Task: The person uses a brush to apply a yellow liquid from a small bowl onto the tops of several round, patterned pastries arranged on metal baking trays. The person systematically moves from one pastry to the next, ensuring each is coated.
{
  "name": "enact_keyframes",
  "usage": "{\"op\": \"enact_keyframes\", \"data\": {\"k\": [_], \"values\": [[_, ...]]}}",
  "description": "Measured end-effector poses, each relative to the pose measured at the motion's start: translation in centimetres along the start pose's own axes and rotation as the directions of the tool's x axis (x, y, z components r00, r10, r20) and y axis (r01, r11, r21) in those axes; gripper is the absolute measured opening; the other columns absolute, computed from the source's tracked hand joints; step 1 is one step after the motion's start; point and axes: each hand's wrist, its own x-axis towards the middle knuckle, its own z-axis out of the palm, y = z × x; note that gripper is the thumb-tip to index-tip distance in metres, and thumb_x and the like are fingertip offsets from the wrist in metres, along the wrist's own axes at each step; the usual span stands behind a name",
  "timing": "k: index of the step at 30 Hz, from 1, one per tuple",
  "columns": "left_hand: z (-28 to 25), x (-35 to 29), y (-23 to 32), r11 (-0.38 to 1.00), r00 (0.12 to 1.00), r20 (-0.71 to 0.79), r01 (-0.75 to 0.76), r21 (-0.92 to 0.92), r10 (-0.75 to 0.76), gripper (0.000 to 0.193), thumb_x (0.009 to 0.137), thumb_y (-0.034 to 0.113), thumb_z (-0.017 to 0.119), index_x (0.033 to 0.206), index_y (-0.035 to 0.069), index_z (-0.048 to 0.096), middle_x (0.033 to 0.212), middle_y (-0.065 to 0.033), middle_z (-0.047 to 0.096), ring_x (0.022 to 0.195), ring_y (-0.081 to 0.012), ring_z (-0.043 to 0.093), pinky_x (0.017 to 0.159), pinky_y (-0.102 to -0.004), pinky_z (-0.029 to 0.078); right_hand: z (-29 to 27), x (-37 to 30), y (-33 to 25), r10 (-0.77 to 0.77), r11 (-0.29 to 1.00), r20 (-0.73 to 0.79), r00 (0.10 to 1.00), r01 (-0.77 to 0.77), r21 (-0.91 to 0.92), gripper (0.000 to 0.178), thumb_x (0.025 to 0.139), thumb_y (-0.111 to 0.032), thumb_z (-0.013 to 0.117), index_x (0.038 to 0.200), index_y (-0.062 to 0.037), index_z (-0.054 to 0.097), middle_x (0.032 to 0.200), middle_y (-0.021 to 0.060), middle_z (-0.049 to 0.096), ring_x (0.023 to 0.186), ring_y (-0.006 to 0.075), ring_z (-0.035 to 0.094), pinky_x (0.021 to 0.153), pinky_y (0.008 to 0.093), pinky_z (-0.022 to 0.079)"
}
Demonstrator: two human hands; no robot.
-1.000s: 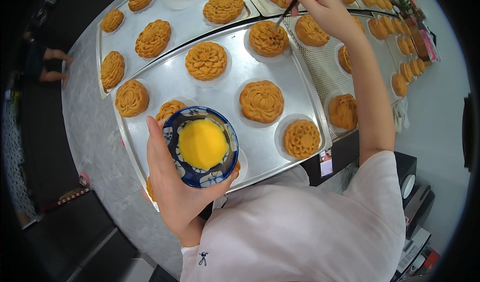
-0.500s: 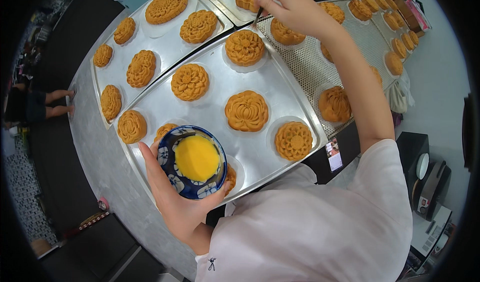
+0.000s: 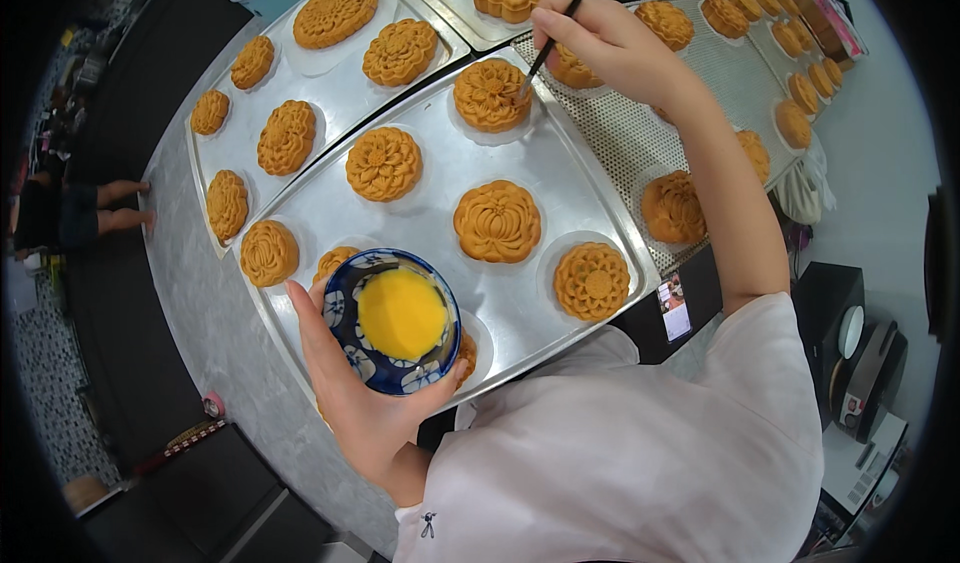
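My left hand (image 3: 365,403) is wrapped round a blue and white patterned bowl (image 3: 342,313) with yellow liquid (image 3: 403,313) in it, like beaten egg. The bowl is held above the near part of a metal tray (image 3: 440,168). Between the fingers of my right hand (image 3: 610,48) is a thin dark brush (image 3: 560,38). Its tip lies at the right side of a flower-patterned mooncake (image 3: 490,95) at the tray's far corner. Other mooncakes on paper rounds share this tray, among them a petal-shaped one (image 3: 497,221) and a round flower one (image 3: 591,281). The bowl partly covers two more.
A second tray of mooncakes (image 3: 335,148) stands at the far left, and a perforated tray (image 3: 590,113) lies under my right forearm. A phone (image 3: 674,306) rests by the tray's right corner. A person's legs (image 3: 110,208) show at the far left.
The brush has come down and slightly right, from the tray's edge beyond the flower-patterned mooncake onto that mooncake's side. My left hand still holds the bowl in nearly the same place.
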Motion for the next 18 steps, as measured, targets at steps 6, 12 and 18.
{"op": "enact_keyframes", "data": {"k": [6, 12, 18], "values": [[-0.3, 0.2, -0.1, 1.0, 0.999, 0.046, -0.021, 0.023, 0.02, 0.146, 0.05, 0.031, 0.097, 0.165, 0.003, 0.011, 0.143, -0.0248, 0.05, 0.127, -0.0335, 0.058, 0.108, -0.042, 0.048, 0.2, -1.5, 0.8, -0.214, 0.958, -0.061, 0.975, 0.197, -0.206, 0.03, 0.106, -0.027, 0.052, 0.093, -0.0015, 0.061, 0.068, 0.0126, 0.057, 0.066, 0.0242, 0.06, 0.063, 0.0377, 0.045], [-0.4, 0.1, -0.4, 1.0, 0.999, 0.045, -0.007, 0.007, 0.006, 0.145, 0.051, 0.03, 0.097, 0.165, 0.003, 0.012, 0.142, -0.0241, 0.05, 0.125, -0.0327, 0.059, 0.107, -0.0413, 0.049, 0.6, -2.3, 0.2, -0.173, 0.978, -0.159, 0.972, 0.151, -0.143, 0.028, 0.105, -0.022, 0.054, 0.091, 0.0003, 0.063, 0.073, 0.0111, 0.062, 0.066, 0.0267, 0.064, 0.065, 0.0377, 0.049], [-0.6, -0.2, -0.6, 1.0, 1.0, 0.022, -0.006, 0.0, 0.006, 0.145, 0.05, 0.028, 0.097, 0.165, 0.002, 0.013, 0.143, -0.023, 0.05, 0.125, -0.0321, 0.059, 0.106, -0.0407, 0.049, 1.6, -2.8, -1.8, -0.172, 0.985, -0.003, 0.985, 0.172, 0.027, 0.028, 0.104, -0.023, 0.055, 0.09, -0.0003, 0.065, 0.079, 0.0111, 0.066, 0.071, 0.0305, 0.066, 0.066, 0.039, 0.05]]}}
